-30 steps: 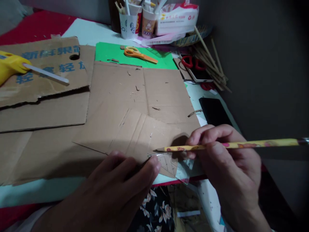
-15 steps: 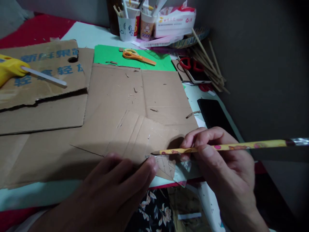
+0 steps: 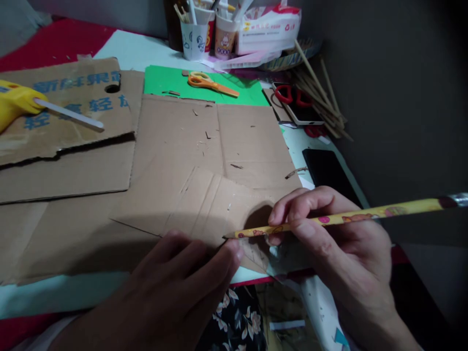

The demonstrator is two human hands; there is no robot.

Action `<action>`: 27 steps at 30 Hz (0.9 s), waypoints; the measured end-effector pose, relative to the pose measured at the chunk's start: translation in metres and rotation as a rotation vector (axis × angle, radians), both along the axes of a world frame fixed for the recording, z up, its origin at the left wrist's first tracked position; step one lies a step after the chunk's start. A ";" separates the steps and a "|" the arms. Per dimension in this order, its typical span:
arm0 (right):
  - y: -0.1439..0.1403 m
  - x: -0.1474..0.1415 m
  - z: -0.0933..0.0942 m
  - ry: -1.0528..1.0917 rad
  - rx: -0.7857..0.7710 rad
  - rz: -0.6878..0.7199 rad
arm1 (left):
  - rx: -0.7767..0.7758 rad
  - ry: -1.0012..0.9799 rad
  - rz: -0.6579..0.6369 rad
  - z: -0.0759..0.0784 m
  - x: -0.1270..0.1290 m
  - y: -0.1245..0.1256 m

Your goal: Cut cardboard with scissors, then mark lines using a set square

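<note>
A yellow patterned pencil is gripped in my right hand, between thumb and fingers. Its dark point meets the brown cardboard piece, right beside the index fingertip of my left hand. That left hand lies over the cardboard's near edge with fingers stretched forward, pressing down; its thumb is hidden. Between the hands, pencil lines show near the cardboard's corner, where a clear plastic piece catches the light; its kind is unclear. This piece rests on a larger cardboard sheet.
Orange scissors lie on green paper. At left, a yellow glue gun rests on printed cardboard. Black phone, red-handled scissors, sticks, cups and a tissue pack stand around.
The pencil point has moved slightly left and down along my left fingertip, and my right hand has shifted and tilted with it. My left hand stays almost in place.
</note>
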State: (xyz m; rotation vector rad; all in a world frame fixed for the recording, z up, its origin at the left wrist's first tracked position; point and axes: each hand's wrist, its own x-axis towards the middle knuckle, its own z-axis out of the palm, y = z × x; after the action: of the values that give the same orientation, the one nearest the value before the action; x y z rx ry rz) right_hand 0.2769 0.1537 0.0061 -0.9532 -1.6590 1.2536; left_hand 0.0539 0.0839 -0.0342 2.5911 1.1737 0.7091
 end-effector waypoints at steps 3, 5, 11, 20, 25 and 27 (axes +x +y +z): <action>0.002 0.000 0.001 -0.003 0.010 0.006 | -0.013 -0.015 0.017 0.001 0.000 -0.001; 0.003 -0.001 0.002 -0.030 0.016 0.005 | -0.041 -0.006 0.030 0.002 -0.001 -0.002; 0.006 -0.003 0.007 -0.112 0.014 -0.007 | -0.046 0.016 0.044 -0.001 -0.003 -0.004; 0.018 0.003 0.018 -0.289 0.119 0.065 | 0.076 0.142 0.033 -0.016 -0.008 -0.013; 0.016 0.013 0.021 -0.316 0.148 0.023 | 0.118 0.172 0.027 -0.028 -0.015 -0.018; 0.014 0.019 0.022 -0.330 0.150 -0.023 | 0.120 0.140 0.024 -0.028 -0.018 -0.017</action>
State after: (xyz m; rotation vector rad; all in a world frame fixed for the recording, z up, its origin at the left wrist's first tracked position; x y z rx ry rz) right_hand 0.2962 0.1681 0.0282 -1.1264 -1.9594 0.9776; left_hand 0.0362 0.0670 -0.0625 2.7706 1.2392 0.6296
